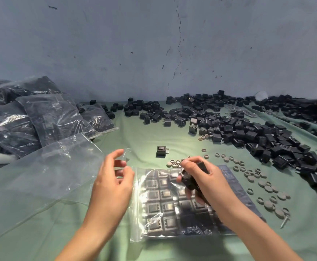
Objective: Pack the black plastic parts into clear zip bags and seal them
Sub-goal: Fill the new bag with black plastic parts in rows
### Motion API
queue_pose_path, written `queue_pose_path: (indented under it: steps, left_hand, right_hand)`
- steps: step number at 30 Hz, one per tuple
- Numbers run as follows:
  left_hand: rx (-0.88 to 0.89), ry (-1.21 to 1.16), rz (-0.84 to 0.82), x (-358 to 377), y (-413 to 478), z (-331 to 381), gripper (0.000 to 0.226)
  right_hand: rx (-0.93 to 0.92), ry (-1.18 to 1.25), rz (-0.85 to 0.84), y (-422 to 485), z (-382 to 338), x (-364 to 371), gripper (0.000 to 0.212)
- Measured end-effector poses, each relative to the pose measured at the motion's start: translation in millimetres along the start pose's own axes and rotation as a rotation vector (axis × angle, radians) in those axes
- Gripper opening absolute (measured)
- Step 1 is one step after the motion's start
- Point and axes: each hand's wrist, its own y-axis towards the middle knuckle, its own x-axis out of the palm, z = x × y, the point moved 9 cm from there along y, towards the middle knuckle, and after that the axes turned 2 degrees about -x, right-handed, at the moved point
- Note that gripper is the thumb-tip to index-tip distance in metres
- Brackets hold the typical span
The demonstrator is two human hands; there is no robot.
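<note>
While a small cluster of black parts is gripped tight in the curled fingers of the right hand, the filling step is judged to be in hand. Directly beneath that grip the zip bag lies flat on the green cloth, with rows of parts already laid side by side inside it.

Just left of the grip, at the bag's open mouth, the left hand is set with thumb and fingers curled toward each other. The upper film of the mouth seems to be pinched and lifted between them, though the clear plastic is too faint there for certainty.

Farther left of the grip an empty clear bag is spread out, and beyond it filled bags are stacked. Just past the grip a single part stands alone. Grey rings and caps are scattered to the right of the grip, and well beyond them the loose heap is spread.

For the next move, the held parts would need to be slid in through the mouth and seated wherever places remain unfilled. The mouth should be kept lifted until then. Sealing is judged not yet due.
</note>
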Motion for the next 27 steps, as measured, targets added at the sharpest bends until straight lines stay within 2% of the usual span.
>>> queue_pose_path:
  steps: [2, 4, 6, 9, 12, 15, 18, 21, 24, 27]
  left_hand:
    - [0.182, -0.015, -0.187, 23.7, -17.2, 24.5, 0.025]
    - [0.284, 0.039, -0.377, 57.7, -34.2, 34.2, 0.032]
    - [0.347, 0.102, -0.400, 74.8, -41.7, 37.0, 0.032]
    - [0.309, 0.070, -0.406, 75.3, -43.2, 31.9, 0.030]
    - [0.310, 0.059, -0.398, 61.1, -42.3, 35.9, 0.027]
    - [0.098, -0.126, -0.234, 20.6, -11.3, 18.8, 0.026]
    - [-0.233, -0.156, -0.114, -20.0, 17.2, -25.6, 0.030]
    - [-0.487, -0.204, -0.191, -25.1, 14.9, -63.1, 0.026]
    - [-0.559, -0.288, -0.292, -7.8, 6.3, -69.4, 0.019]
    - [-0.565, -0.304, -0.382, 18.1, 0.0, -63.2, 0.021]
  right_hand:
    - [0.030, 0.045, -0.013, 0.1, 2.5, 12.0, 0.018]
    - [0.010, 0.049, 0.002, -1.3, 1.8, 21.8, 0.017]
    - [-0.020, 0.042, 0.044, -2.3, 0.9, 23.7, 0.022]
    - [-0.026, -0.003, 0.077, -3.6, 3.0, 19.1, 0.028]
    - [-0.060, -0.038, 0.040, -3.2, -1.7, 20.1, 0.022]
    - [-0.081, -0.101, 0.094, 0.6, -4.3, 5.6, 0.019]
    - [-0.091, -0.330, 0.176, 1.0, -1.4, -20.9, 0.014]
    - [-0.130, -0.624, 0.246, -1.3, -2.3, -43.6, 0.009]
    - [-0.176, -0.856, 0.242, -0.8, -4.6, -48.3, 0.009]
    - [-0.208, -0.966, 0.184, -0.2, -2.7, -41.3, 0.011]
